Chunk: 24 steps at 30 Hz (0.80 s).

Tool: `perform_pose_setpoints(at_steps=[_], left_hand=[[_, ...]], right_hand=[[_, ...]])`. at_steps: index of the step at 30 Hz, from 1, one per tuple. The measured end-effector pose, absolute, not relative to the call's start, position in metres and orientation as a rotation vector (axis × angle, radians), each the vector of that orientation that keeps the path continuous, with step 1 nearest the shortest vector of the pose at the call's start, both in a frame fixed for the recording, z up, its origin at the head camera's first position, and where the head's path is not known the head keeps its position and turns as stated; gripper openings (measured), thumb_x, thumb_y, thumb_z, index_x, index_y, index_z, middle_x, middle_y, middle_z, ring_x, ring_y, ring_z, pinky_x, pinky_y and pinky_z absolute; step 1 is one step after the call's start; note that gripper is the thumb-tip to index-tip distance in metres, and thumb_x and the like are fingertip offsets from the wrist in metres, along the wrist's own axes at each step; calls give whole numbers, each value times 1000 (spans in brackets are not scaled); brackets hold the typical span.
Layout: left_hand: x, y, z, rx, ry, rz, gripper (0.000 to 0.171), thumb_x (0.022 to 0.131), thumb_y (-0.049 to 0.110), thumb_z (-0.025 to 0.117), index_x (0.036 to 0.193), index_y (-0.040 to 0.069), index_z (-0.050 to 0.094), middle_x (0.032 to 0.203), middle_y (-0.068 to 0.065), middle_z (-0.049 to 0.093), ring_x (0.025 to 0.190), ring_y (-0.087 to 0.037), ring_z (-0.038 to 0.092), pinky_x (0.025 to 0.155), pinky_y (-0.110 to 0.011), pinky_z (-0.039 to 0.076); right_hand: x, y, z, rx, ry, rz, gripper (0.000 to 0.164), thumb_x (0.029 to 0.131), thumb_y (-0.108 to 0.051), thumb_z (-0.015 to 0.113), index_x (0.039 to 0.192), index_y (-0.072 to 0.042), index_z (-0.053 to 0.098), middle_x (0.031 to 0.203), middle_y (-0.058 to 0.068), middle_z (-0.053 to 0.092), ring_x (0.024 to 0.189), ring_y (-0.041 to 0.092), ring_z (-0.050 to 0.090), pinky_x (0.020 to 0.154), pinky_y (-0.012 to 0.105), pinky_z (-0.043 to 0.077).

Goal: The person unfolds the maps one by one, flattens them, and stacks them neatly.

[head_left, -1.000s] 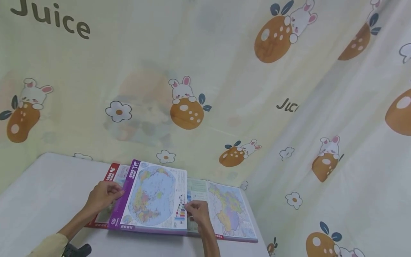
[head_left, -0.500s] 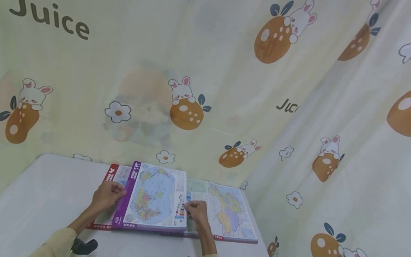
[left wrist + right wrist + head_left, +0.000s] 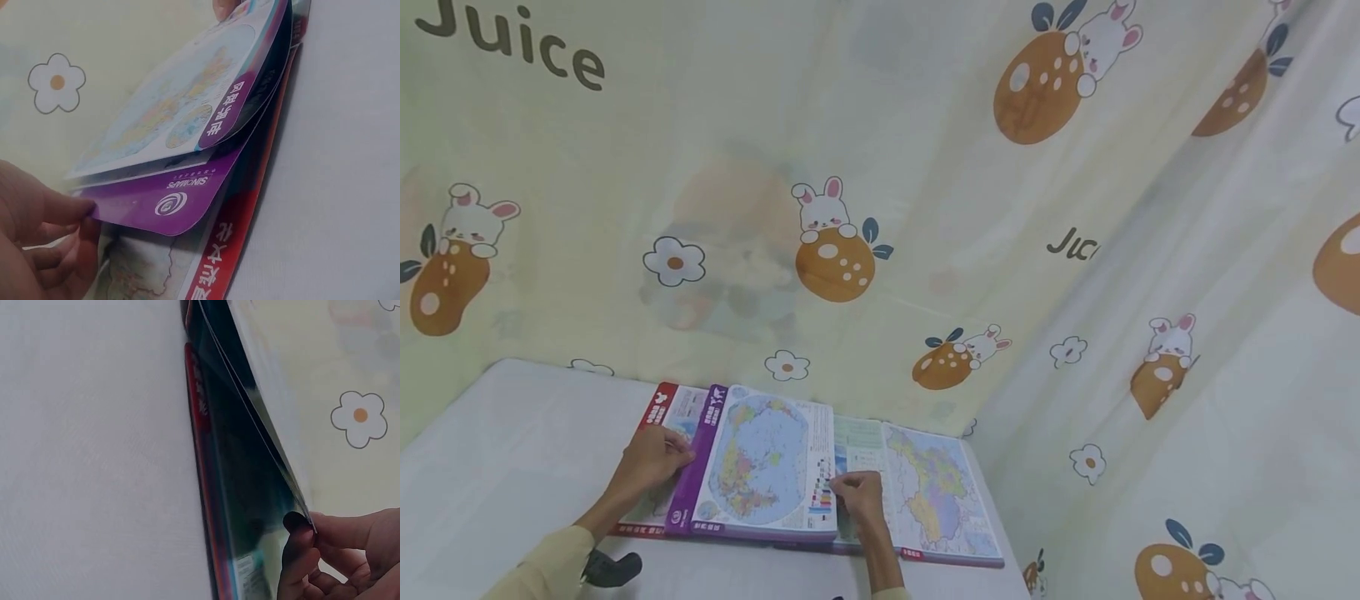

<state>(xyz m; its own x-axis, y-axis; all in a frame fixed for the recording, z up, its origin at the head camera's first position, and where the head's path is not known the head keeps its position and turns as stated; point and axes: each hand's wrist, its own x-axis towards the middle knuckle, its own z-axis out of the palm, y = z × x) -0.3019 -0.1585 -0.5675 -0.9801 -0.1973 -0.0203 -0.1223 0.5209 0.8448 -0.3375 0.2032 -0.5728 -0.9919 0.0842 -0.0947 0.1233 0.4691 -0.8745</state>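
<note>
A folded world map [image 3: 767, 467] with a purple edge strip lies over a wider red-edged map [image 3: 925, 492] on the table. My left hand [image 3: 651, 460] pinches the purple strip at its outer edge; in the left wrist view, thumb and fingers [image 3: 81, 209] meet on it. Its leaves stand slightly apart there. On the other side, my right hand [image 3: 859, 493] pinches the world map's right edge between thumb and fingertips, and the right wrist view shows this edge raised above the map underneath. Part of the red-edged map is hidden by the world map.
The table [image 3: 497, 467] has a white cover. Behind and to the right hangs a pale curtain [image 3: 910, 167] printed with rabbits, fruit and flowers, close to the table's back edge. A black device [image 3: 613, 569] sits at the left wrist.
The world map has come down a little toward the map below, its purple strip shifting slightly right. My left hand has moved right with it; the right hand is nearly still.
</note>
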Motion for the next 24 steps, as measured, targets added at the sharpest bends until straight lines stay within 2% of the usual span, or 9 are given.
perform_pose_setpoints(at_steps=[4,7,17,24], left_hand=[[-302,-157,-568,304,-2681,-1455,27,98,10,77,107,-15,74,91,-21,76,74,-23,64,63,-32,50],[-304,-155,-569,316,-2678,-1447,25,97,9,77,105,-15,75,90,-22,77,74,-23,65,62,-32,50],[-308,-151,-571,331,-2647,-1376,15,91,4,80,93,-11,77,86,-23,78,71,-24,64,60,-31,47],[-307,-151,-572,308,-2627,-1362,13,91,2,79,90,-11,78,85,-24,78,68,-22,64,59,-31,48]], right_hand=[[-340,203,-579,208,2666,-1570,10,95,-9,78,98,-1,83,82,8,78,70,16,68,64,26,48],[-332,196,-565,265,2688,-1537,13,96,-8,78,102,3,83,84,9,80,72,15,68,66,26,48],[-336,194,-567,329,2724,-1520,12,95,-7,79,101,2,82,87,11,80,72,14,69,64,23,48],[-332,192,-563,377,2781,-1485,11,94,-7,80,101,1,80,98,12,77,87,20,72,74,30,53]])
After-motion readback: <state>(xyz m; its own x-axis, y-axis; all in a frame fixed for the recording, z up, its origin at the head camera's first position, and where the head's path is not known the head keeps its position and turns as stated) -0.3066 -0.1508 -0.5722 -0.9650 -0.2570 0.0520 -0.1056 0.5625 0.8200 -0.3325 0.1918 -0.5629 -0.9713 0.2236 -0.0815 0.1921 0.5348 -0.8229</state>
